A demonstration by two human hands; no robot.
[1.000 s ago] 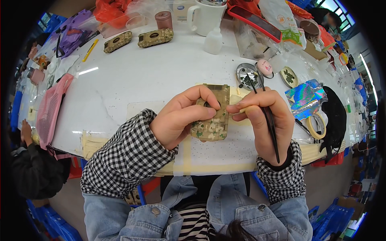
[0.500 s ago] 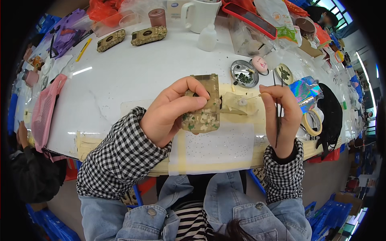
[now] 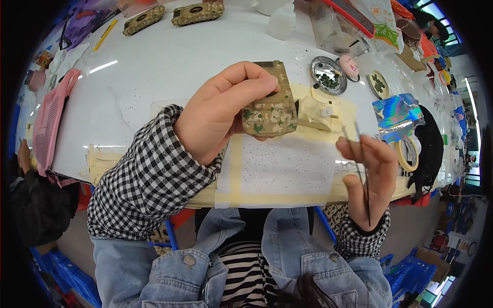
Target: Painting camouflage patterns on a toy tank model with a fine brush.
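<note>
My left hand (image 3: 218, 105) is closed round a camouflage model vehicle hull (image 3: 271, 115), apparently a tank's, held up over the table. Its thumb and fingertips cover part of the hull's round opening. My right hand (image 3: 379, 167), lower and to the right, has thumb and forefinger apart while dark tweezers (image 3: 365, 179) lie across its fingers. The tips of the tweezers are blurred. Between the hands sits a tape-covered block (image 3: 312, 114), with a small white blob and a short stick (image 3: 332, 116) on it. Below it lies a white sheet (image 3: 280, 164) with many tiny dark dots.
Behind the block stand a round metal dish (image 3: 327, 77) of dark green bits and a pink round case (image 3: 349, 66). A tape roll (image 3: 408, 154) and a shiny pouch (image 3: 398, 118) lie right. Two more camouflage hulls (image 3: 197, 13) are at the back; a pink mesh bag (image 3: 55, 123) is left.
My right hand has let go of the thin stick, which now rests at the block, and has moved down and right, thumb and forefinger parting. The view has shifted; my left hand keeps the hull.
</note>
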